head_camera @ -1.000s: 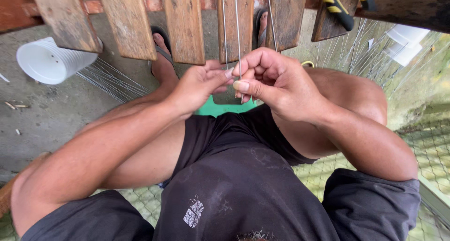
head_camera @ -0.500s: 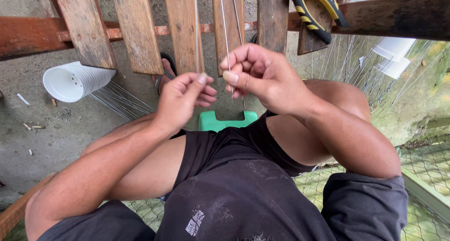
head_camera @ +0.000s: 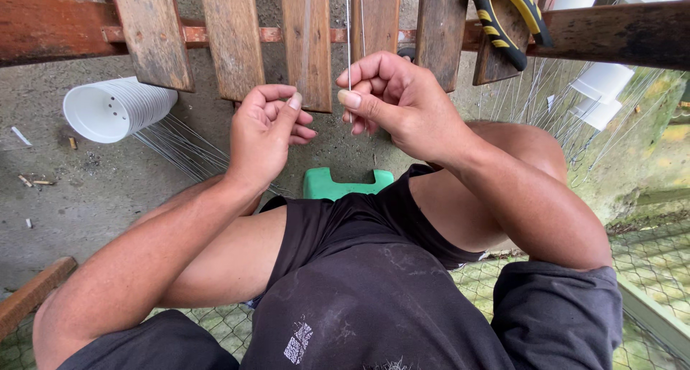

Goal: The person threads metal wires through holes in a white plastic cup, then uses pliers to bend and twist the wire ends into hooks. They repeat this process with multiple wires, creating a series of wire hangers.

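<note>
A thin wire (head_camera: 349, 39) is pinched between the thumb and curled fingers of the right hand (head_camera: 392, 100); it runs straight up from the grip, past the wooden slats (head_camera: 307, 39), to the top edge of the view. The left hand (head_camera: 264, 129) is held just beside the right, fingers curled loosely and thumb raised; whether anything is gripped in it cannot be told. Both hands are raised above the knees, in front of a slatted wooden frame whose dark rail (head_camera: 43, 25) crosses the view. A pair of yellow-and-black pliers (head_camera: 507, 17) is rested on that rail to the right. Below the hands, a green stool (head_camera: 345, 183) is partly hidden by black shorts (head_camera: 359, 269). On the concrete floor to the left, a stack of white pots (head_camera: 115, 107) is laid on its side, with a bundle of straight wires (head_camera: 180, 147) beside it. More white pots (head_camera: 600, 82) are seen on the right behind strands of wire. Wire mesh (head_camera: 647, 269) is spread under the legs.
</note>
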